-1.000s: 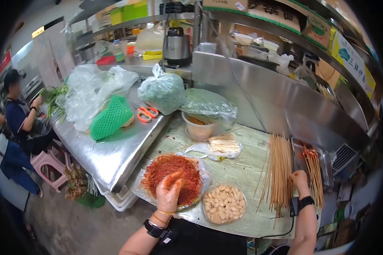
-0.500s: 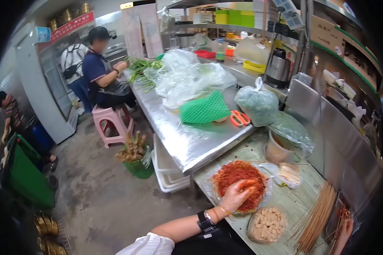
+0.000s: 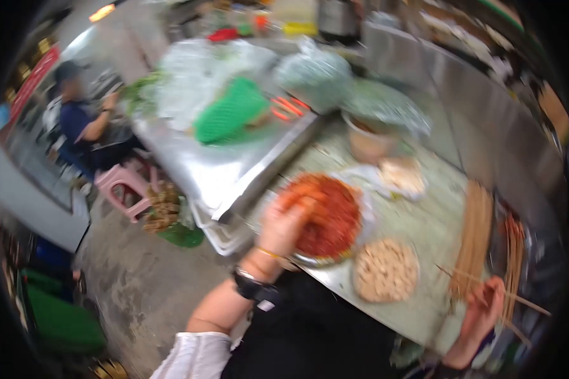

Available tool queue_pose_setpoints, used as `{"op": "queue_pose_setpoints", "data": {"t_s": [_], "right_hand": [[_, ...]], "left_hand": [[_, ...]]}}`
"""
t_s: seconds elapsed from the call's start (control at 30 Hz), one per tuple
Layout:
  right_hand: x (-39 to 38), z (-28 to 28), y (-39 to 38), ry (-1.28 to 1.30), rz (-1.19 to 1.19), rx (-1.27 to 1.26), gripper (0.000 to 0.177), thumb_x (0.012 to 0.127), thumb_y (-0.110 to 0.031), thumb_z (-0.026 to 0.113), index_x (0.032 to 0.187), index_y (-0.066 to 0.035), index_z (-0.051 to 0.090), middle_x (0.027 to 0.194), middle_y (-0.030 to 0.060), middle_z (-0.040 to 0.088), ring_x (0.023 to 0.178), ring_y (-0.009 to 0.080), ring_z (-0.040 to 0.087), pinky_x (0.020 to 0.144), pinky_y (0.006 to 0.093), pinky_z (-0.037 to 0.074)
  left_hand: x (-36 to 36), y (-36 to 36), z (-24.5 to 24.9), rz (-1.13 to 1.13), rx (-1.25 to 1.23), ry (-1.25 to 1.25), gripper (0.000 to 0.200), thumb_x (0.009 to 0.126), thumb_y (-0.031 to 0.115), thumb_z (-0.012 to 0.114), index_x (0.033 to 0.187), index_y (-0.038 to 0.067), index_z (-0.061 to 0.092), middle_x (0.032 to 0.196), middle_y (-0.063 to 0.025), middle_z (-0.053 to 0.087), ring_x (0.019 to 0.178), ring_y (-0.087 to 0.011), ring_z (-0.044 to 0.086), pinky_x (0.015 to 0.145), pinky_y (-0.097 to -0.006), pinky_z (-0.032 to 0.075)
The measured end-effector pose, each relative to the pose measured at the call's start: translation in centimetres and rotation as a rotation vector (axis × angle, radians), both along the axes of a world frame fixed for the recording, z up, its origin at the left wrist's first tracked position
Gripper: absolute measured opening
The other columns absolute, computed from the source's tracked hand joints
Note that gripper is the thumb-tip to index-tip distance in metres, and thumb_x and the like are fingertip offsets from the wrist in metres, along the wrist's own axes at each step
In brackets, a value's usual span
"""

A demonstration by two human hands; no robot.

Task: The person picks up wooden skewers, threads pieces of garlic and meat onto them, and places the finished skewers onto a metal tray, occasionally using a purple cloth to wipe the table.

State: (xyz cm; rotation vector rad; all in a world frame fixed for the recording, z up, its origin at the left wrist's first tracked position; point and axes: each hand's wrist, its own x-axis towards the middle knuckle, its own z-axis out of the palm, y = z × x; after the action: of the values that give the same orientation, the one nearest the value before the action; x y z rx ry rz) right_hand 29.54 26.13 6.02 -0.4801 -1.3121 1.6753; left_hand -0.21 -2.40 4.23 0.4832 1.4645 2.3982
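My left hand (image 3: 286,224), its fingers bent and stained red, is at the left side of a round bowl of red chopped mixture (image 3: 329,221); whether it pinches anything is hidden by blur. At the lower right, my right hand (image 3: 483,309) is closed on a thin wooden skewer (image 3: 525,302) that sticks out on both sides. A bundle of bare skewers (image 3: 474,234) lies just above that hand. To its right, a tray holds skewers with reddish food (image 3: 513,252). Between my hands sits a round container of pale pieces (image 3: 385,270).
A steel table (image 3: 189,164) bears a green mesh (image 3: 232,114), orange-handled scissors (image 3: 289,107) and plastic bags. A bucket (image 3: 368,145) and a white packet (image 3: 401,177) stand behind the bowl. A person (image 3: 82,120) sits at the far left, near a pink stool (image 3: 123,189).
The view has turned and blurred. My left hand has shifted toward the bowl's left side. My right hand has come further into view, with a skewer now visible in it.
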Motion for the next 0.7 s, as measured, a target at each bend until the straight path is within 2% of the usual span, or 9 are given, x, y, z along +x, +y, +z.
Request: {"op": "queue_pose_setpoints", "data": {"t_s": [0.07,0.1,0.2,0.27,0.33,0.4,0.5,0.57,0.7], "right_hand": [[-0.5,0.0,-1.6,0.025,0.004,-0.042,0.034,0.095,-0.036,0.047,0.094,-0.002,0.050,0.078,0.0055,0.052,0.064,0.0137,0.052,0.053,0.0271,0.046],[-0.5,0.0,-1.7,0.012,0.103,0.033,0.037,0.095,-0.039,0.046,0.094,-0.002,0.049,0.080,0.0076,0.054,0.064,0.0150,0.055,0.054,0.0282,0.048],[-1.3,-0.2,-2.7,-0.016,0.039,0.055,0.034,0.099,-0.033,0.036,0.094,-0.001,0.048,0.082,0.0106,0.054,0.063,0.0172,0.056,0.056,0.0287,0.048],[-1.1,-0.6,-3.0,-0.005,0.029,0.014,0.033,0.100,-0.031,0.034,0.093,-0.001,0.048,0.082,0.0114,0.054,0.063,0.0174,0.056,0.056,0.0282,0.049],[-0.9,-1.0,-3.1,0.012,0.028,-0.020,0.032,0.101,-0.028,0.032,0.093,-0.001,0.047,0.082,0.0122,0.053,0.064,0.0175,0.056,0.057,0.0278,0.049],[-0.8,-1.5,-3.2,0.019,0.003,-0.060,0.032,0.100,-0.028,0.032,0.092,-0.001,0.047,0.081,0.0134,0.053,0.063,0.0177,0.056,0.055,0.0273,0.048],[-0.5,-2.3,-2.8,-0.019,0.042,-0.006,0.031,0.100,-0.026,0.031,0.090,0.000,0.046,0.080,0.0141,0.053,0.061,0.0179,0.055,0.052,0.0269,0.048],[-0.4,-2.4,-2.8,-0.029,0.046,-0.007,0.031,0.100,-0.025,0.032,0.089,0.000,0.047,0.080,0.0141,0.052,0.061,0.0179,0.055,0.051,0.0267,0.047],[-0.3,-2.7,-3.3,-0.057,0.049,-0.024,0.031,0.099,-0.024,0.033,0.088,0.001,0.047,0.079,0.0140,0.052,0.060,0.0180,0.055,0.051,0.0266,0.047]], "left_hand": [[-1.0,-1.0,-0.1,0.055,-0.112,0.004,0.028,0.089,0.003,0.054,0.116,-0.007,0.054,0.100,-0.0116,0.064,0.082,-0.0162,0.063,0.074,-0.0281,0.054],[-1.5,-1.7,-0.6,0.049,-0.124,0.003,0.028,0.089,0.003,0.055,0.115,-0.007,0.055,0.099,-0.0117,0.064,0.081,-0.0159,0.063,0.073,-0.0276,0.054],[-2.1,-2.6,-0.4,0.044,-0.282,0.018,0.027,0.089,0.003,0.054,0.113,-0.009,0.055,0.094,-0.0108,0.065,0.074,-0.0142,0.062,0.069,-0.0260,0.052],[-2.0,-2.4,-0.4,-0.017,-0.322,0.080,0.023,0.086,0.005,0.060,0.107,-0.005,0.061,0.088,-0.0076,0.066,0.073,-0.0126,0.060,0.062,-0.0263,0.050],[-1.8,-1.4,-0.5,0.018,-0.793,0.579,0.012,0.082,0.002,0.061,0.092,-0.004,0.066,0.085,-0.0070,0.066,0.071,-0.0106,0.060,0.065,-0.0233,0.049],[-1.8,-0.2,-0.4,-0.014,-0.976,1.019,0.011,0.073,0.005,0.068,0.084,0.003,0.069,0.084,-0.0129,0.067,0.073,-0.0229,0.063,0.069,-0.0315,0.050],[-1.5,1.4,-1.0,-0.046,-1.110,1.113,0.012,0.069,0.010,0.071,0.080,0.006,0.068,0.078,-0.0154,0.064,0.072,-0.0305,0.061,0.067,-0.0384,0.048],[-1.4,2.1,-1.4,-0.122,-1.345,1.283,0.017,0.067,0.018,0.073,0.079,0.006,0.066,0.071,-0.0151,0.059,0.070,-0.0333,0.057,0.063,-0.0425,0.045],[-0.7,2.8,-1.2,-0.136,-1.319,1.342,0.023,0.066,0.022,0.073,0.081,0.007,0.065,0.070,-0.0150,0.056,0.070,-0.0344,0.055,0.062,-0.0451,0.043]]}}
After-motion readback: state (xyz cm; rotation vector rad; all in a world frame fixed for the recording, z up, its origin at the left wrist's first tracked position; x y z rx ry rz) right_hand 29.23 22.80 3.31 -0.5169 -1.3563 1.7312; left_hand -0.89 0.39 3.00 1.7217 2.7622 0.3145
